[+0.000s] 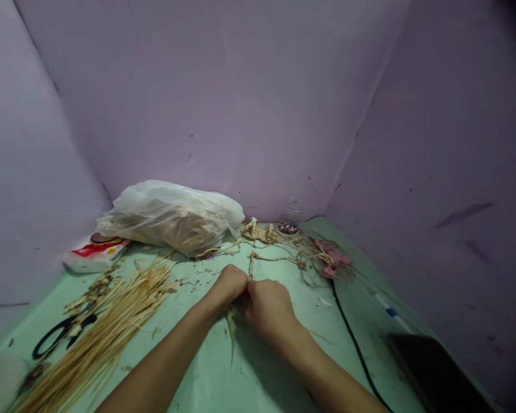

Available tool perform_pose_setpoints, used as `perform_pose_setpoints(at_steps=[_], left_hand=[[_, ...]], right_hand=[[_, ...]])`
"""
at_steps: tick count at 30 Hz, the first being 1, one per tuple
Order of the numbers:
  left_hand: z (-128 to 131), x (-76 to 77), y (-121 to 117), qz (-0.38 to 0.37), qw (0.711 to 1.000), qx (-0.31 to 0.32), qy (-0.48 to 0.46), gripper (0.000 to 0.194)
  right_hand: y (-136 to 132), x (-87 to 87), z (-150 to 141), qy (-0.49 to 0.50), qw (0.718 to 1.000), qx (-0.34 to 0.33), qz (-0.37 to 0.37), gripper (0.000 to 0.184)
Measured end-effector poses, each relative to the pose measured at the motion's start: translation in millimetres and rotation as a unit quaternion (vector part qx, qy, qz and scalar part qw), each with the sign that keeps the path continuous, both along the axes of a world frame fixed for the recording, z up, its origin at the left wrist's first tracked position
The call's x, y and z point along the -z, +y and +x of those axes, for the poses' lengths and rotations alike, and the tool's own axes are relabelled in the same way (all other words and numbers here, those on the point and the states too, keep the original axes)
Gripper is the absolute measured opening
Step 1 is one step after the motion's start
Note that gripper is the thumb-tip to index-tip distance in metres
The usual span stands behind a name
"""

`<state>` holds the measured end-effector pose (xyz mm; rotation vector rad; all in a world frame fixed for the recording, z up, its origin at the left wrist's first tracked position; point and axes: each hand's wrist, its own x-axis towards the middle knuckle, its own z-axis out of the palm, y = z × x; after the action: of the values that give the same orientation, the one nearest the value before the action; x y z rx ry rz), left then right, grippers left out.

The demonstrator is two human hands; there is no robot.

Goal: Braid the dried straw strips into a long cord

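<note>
Side by side over the middle of the green table (206,367), my left hand (231,282) and my right hand (270,303) are closed with their fingertips together. Between them they grip a braided straw cord (251,265), which runs away from me toward a longer length of thin cord (279,258). Loose straw ends (231,332) hang below my left hand. The fingertips themselves are largely hidden behind the hands. To the left lies a spread bundle of dry straw strips (116,321).
A plastic bag (172,215) of straw material lies at the back wall, beside a red-and-white packet (98,255). Black-handled scissors (54,338) rest at left. Behind my hands are a coiled braid (258,231) and a bead container (288,228). A black cable (350,327) and dark device (434,373) lie right.
</note>
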<state>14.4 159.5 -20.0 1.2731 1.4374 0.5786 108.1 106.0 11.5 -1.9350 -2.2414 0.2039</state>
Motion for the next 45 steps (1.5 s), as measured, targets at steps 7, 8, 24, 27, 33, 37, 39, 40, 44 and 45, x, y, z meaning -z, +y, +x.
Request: perform_pose_setpoints(at_steps=[7,8,24,27,33,37,39,40,44,45], left_hand=[[-4,-9.2,-1,-0.034,0.998,0.028,-0.052,0.007],[-5,-9.4,-1,-0.032,0.997,0.042,-0.06,0.007],[-12,-8.6,0,0.017,0.991,0.128,-0.032,0.004],[-11,-3.6,0,0.033,0.992,0.124,-0.005,0.004],[-10,-1.6,3,0.076,0.985,0.096,0.119,0.01],[-14,-10.4,4,0.136,0.963,0.096,0.21,0.011],[-14,-16.9,0,0.167,0.948,0.098,0.253,0.012],[-14,-20.7,-2,0.178,0.939,0.096,0.278,0.012],[-9,-37.1,-19,0.195,0.904,0.097,0.367,0.015],[-6,-40.2,-24,0.197,0.899,0.099,0.378,0.015]], right_hand=[[-6,12.3,-15,-0.02,0.998,-0.064,-0.017,0.027],[-6,9.8,-13,-0.019,0.997,-0.067,-0.024,0.025],[38,26.8,22,0.474,0.843,0.072,-0.245,0.009],[35,29.9,16,0.436,0.866,0.075,-0.235,0.012],[30,33.0,21,0.25,0.968,0.013,-0.029,0.021],[32,38.0,22,0.325,0.942,0.038,-0.067,0.02],[33,40.7,23,0.376,0.917,0.071,-0.116,0.019],[34,41.6,23,0.395,0.905,0.084,-0.133,0.018],[33,41.4,23,0.463,0.866,0.1,-0.159,0.017],[32,40.8,22,0.485,0.852,0.106,-0.164,0.016]])
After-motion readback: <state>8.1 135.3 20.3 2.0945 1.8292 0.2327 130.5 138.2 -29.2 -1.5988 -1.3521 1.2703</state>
